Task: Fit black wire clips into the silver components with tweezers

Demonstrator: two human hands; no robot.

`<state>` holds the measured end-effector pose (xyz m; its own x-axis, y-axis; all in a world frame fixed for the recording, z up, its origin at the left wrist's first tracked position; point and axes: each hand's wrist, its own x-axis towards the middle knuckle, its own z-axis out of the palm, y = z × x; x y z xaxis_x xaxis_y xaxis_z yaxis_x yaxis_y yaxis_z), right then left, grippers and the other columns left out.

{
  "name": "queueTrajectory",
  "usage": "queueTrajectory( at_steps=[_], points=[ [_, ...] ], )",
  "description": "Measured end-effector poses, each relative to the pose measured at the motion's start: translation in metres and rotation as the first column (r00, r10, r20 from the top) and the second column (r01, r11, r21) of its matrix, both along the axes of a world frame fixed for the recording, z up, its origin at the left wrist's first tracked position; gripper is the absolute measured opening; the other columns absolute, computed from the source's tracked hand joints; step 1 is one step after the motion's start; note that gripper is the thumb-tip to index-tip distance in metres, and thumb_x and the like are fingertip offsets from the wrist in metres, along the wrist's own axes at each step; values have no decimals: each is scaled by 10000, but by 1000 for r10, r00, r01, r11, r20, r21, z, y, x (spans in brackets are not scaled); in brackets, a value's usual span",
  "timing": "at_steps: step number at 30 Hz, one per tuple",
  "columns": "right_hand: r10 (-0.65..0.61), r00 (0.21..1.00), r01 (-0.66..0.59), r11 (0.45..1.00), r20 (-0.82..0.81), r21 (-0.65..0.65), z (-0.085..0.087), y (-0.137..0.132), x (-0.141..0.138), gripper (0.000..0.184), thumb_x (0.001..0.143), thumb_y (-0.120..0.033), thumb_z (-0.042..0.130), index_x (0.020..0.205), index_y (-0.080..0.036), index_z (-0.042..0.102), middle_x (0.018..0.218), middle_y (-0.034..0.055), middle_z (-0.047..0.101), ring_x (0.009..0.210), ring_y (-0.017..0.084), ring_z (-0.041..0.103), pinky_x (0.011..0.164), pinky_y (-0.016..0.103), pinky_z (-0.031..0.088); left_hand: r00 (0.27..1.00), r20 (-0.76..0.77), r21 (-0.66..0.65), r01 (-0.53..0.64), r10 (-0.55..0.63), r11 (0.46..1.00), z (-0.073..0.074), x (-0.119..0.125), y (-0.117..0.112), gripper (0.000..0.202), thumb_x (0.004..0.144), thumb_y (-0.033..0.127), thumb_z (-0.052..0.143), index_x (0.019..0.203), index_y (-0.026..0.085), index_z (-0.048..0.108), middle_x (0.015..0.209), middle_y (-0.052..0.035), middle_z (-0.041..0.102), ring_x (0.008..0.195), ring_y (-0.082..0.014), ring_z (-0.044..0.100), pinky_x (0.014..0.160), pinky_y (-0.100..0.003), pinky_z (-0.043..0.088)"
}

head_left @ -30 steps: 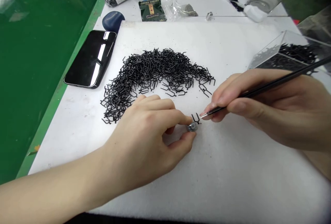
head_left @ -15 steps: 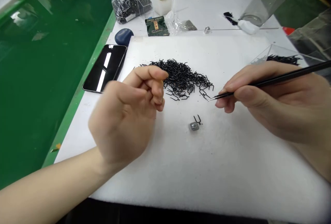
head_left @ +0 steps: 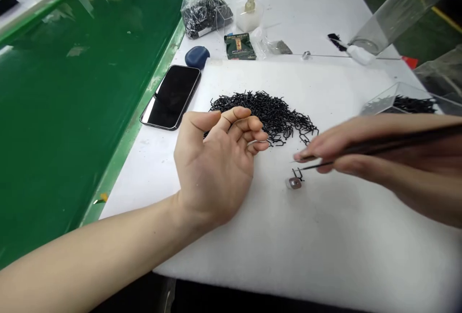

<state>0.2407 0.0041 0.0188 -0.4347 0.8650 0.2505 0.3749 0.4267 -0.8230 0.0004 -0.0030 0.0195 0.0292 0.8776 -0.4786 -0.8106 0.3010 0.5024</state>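
My left hand (head_left: pixel 220 168) is turned palm up, fingers loosely curled and apart, with nothing in it. It hovers in front of a heap of small black forked pieces (head_left: pixel 267 110). In my right hand (head_left: pixel 378 154), blurred by motion, are black tweezers (head_left: pixel 390 144) whose tips are spread. The lower tip lies close to a single black U-shaped forked piece (head_left: pixel 298 174); whether it touches cannot be made out. Right beside that piece sits a small grey metallic block (head_left: pixel 293 183) on the white foam sheet (head_left: pixel 288 250).
A phone (head_left: pixel 171 96) and a dark blue rounded object (head_left: pixel 197 57) lie at the left edge. Behind are a plastic bag of black pieces (head_left: pixel 204 17), a green packet (head_left: pixel 239 46) and a clear jar (head_left: pixel 393 19). A clear box (head_left: pixel 378 98) of black pieces stands right.
The camera view has shifted, so the table appears further right. My left hand has opened more, palm up. The tweezers have come down to the lone forked piece and their tips have spread.
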Motion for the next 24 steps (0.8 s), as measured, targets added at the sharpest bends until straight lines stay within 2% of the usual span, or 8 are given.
queueTrajectory(
  at_steps=[1, 2, 6, 10, 12, 17, 21, 24],
  points=[
    [19, 1000, -19, 1000, -4, 1, 2, 7, -9, 27, 1039, -419, 962, 1052, -437, 978, 1023, -24, 957, 896, 274, 926, 725, 347, 769, 1000, -19, 12, 10, -10, 1000, -1, -1, 0, 273, 1055, 397, 460, 1004, 206, 649, 907, -77, 675, 773, -188, 682, 750, -270, 629],
    [105, 994, -105, 994, -9, -22, 2, 14, -17, 21, 1035, -408, 965, 1052, -419, 972, 1025, -13, 956, 915, 275, 929, 720, 346, 765, 998, -49, 29, 38, -37, 999, -2, -3, -1, 277, 1063, 412, 452, 1014, 218, 643, 935, -79, 681, 800, -197, 685, 784, -288, 642],
    [264, 950, -280, 957, -169, -79, -12, 28, -35, 51, 1084, -323, 898, 1069, -348, 940, 1044, 41, 941, 982, 293, 927, 764, 380, 769, 947, -238, 114, 250, -218, 962, -9, -14, -1, 260, 1075, 484, 413, 1080, 282, 576, 1166, -110, 731, 1009, -248, 732, 971, -369, 682],
    [321, 932, -336, 940, -169, -65, -26, 25, -36, 154, 1088, -237, 860, 1139, -369, 919, 1015, 28, 916, 848, 235, 871, 702, 348, 706, 837, -464, 125, 387, -290, 914, -12, -20, -1, 352, 1083, 557, 313, 1184, 290, 519, 1495, -152, 722, 1327, -314, 757, 1088, -458, 692],
    [318, 934, -331, 942, -160, -61, -27, 24, -36, 176, 1095, -244, 848, 1168, -391, 913, 1015, 24, 907, 834, 230, 856, 680, 347, 689, 803, -519, 122, 411, -295, 904, -12, -20, -2, 384, 1092, 568, 290, 1213, 287, 522, 1586, -150, 707, 1403, -331, 753, 1094, -474, 701],
    [321, 926, -335, 941, -201, -39, -23, 25, -41, 166, 1059, -225, 883, 1123, -375, 915, 986, 11, 912, 939, 250, 879, 890, 387, 740, 860, -441, 113, 336, -255, 935, -7, -17, 0, 346, 1108, 534, 333, 1133, 280, 567, 1472, -136, 797, 1340, -324, 798, 1095, -486, 720],
    [294, 936, -308, 950, -193, -46, -22, 22, -46, 163, 1063, -220, 889, 1100, -372, 934, 963, 1, 907, 827, 225, 838, 874, 395, 736, 898, -387, 100, 268, -211, 958, -4, -15, 0, 324, 1111, 498, 363, 1081, 275, 598, 1281, -126, 846, 1259, -326, 816, 1075, -521, 729],
    [246, 955, -257, 965, -165, -48, -22, 18, -47, 129, 1074, -265, 892, 1063, -386, 937, 956, -13, 903, 820, 220, 829, 878, 395, 733, 889, -405, 115, 282, -214, 953, -5, -16, -1, 333, 1110, 498, 352, 1064, 275, 595, 1275, -113, 836, 1267, -318, 817, 1070, -518, 738]
  ],
)
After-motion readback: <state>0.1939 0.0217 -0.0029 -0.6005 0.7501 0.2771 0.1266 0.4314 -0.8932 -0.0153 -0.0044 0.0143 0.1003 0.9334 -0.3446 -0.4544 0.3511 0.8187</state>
